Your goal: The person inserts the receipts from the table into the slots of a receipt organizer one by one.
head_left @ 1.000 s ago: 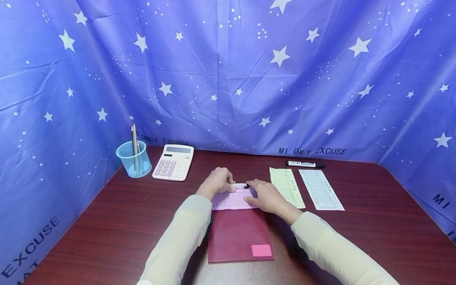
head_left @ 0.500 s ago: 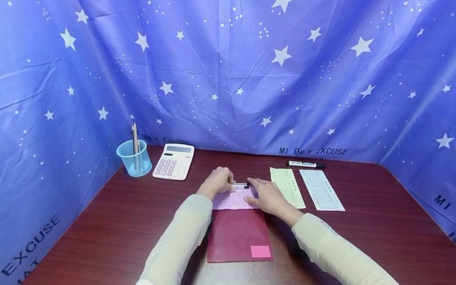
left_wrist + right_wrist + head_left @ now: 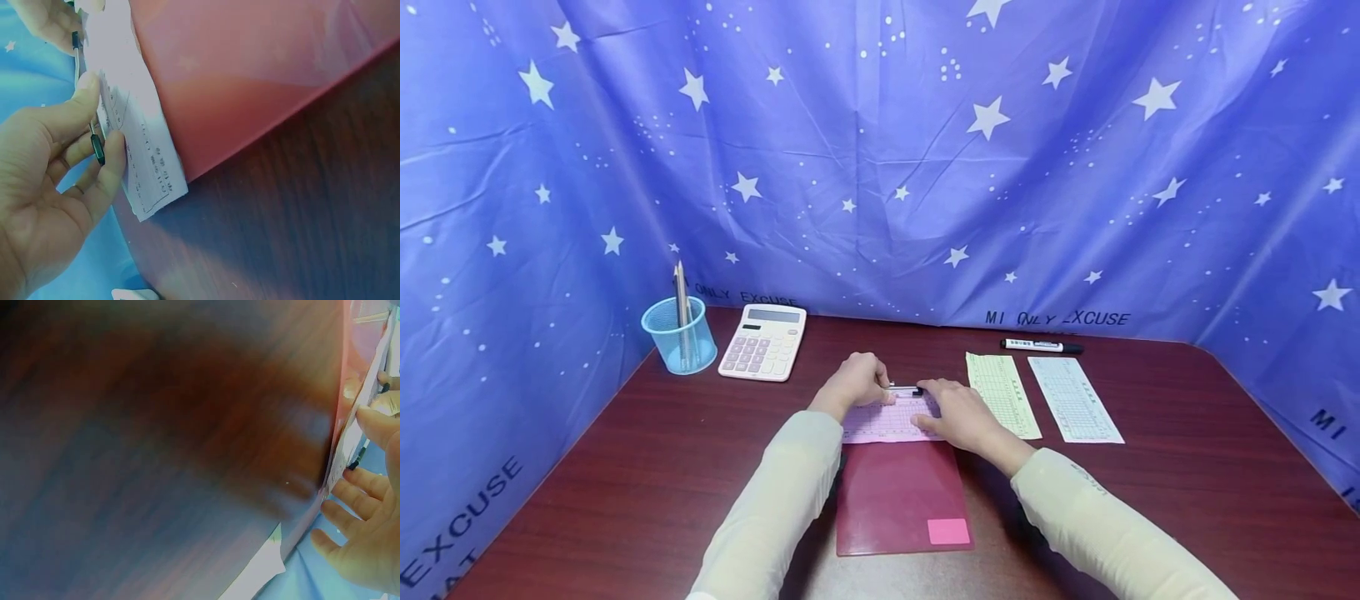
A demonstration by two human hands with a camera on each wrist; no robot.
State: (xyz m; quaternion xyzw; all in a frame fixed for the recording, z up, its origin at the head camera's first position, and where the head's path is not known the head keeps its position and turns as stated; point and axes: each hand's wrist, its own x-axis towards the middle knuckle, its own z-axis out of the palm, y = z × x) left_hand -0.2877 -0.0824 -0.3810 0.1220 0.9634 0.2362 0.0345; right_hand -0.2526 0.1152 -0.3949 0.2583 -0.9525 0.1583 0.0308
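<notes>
A dark red clipboard (image 3: 898,492) lies on the table with a pink printed slip (image 3: 887,423) across its upper part. Along its far edge runs a metal wire clip (image 3: 906,390) with black end caps. My left hand (image 3: 857,383) pinches the clip near its left end; in the left wrist view the thumb lies along the wire and the fingers surround the black cap (image 3: 97,150). At the clip's other end, my right hand (image 3: 961,412) rests with fingers extended, its thumb on the slip. The right wrist view shows its fingers (image 3: 356,500) spread beside the board's edge.
Yellow-green (image 3: 1003,396) and pale blue (image 3: 1075,400) printed slips lie to the right, with a black-and-white marker (image 3: 1041,346) behind them. At the back left stand a white calculator (image 3: 765,342) and a blue mesh pen cup (image 3: 688,337). A starry blue curtain (image 3: 880,167) closes off the back.
</notes>
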